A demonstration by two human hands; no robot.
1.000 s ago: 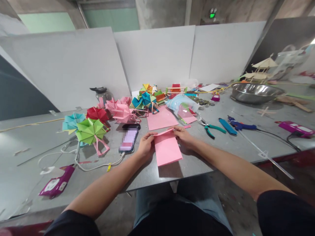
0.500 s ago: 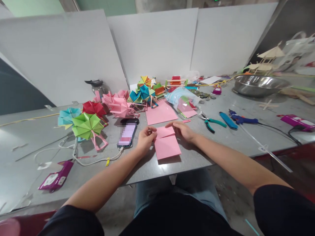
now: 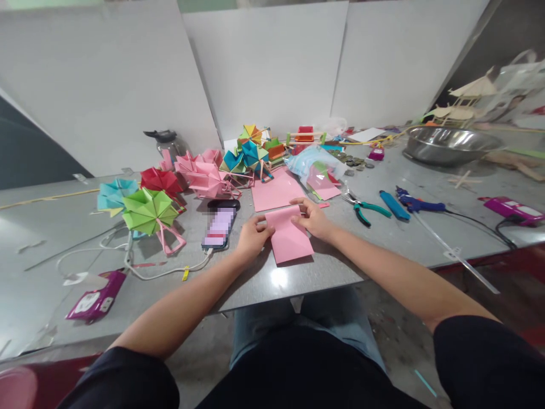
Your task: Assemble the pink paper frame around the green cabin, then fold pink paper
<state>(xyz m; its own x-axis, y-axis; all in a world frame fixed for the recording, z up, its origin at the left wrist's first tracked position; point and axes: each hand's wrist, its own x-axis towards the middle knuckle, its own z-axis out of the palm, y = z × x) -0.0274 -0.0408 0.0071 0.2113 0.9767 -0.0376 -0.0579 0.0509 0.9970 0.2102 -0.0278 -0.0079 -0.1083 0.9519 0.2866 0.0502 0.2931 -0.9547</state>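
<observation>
On grey table (image 3: 383, 250), pink paper (image 3: 292, 238) pinched btwn L (image 3: 252, 238) & R fingers (image 3: 313, 218).

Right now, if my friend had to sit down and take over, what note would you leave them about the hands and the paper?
Left hand: pinching the left edge of the pink paper.
Right hand: pressing the paper's folded top edge.
Paper: flat on the table in front, top part folded over.
Phone lies just left; a spare pink sheet behind.
Done: one fold started.
Left: crease looks unfinished; further folds likely.
</observation>
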